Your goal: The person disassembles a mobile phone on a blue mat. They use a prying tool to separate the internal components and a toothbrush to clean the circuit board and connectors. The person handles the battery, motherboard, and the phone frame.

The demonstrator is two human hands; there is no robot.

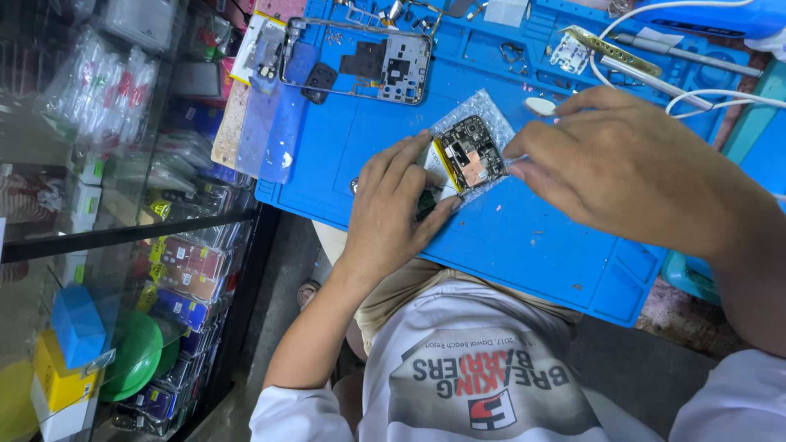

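An opened phone (468, 155) with its circuit board showing lies on a piece of clear bubble wrap (483, 109) on the blue work mat (524, 237). My left hand (393, 205) presses down on the phone's near end, fingers spread over it. From the right, my right hand (630, 168) reaches in with fingertips pinched at the phone's edge; whether it holds a small tool or part is hidden. A phone frame (360, 59) with a camera cut-out rests farther back on the mat.
A glass display case (123, 205) with packaged phone accessories stands to the left. Small parts, a gold flex strip (602, 49), white cables (712, 98) and a pen-like tool (688, 53) lie along the mat's back edge. A blue and a yellow box (70, 352) sit lower left.
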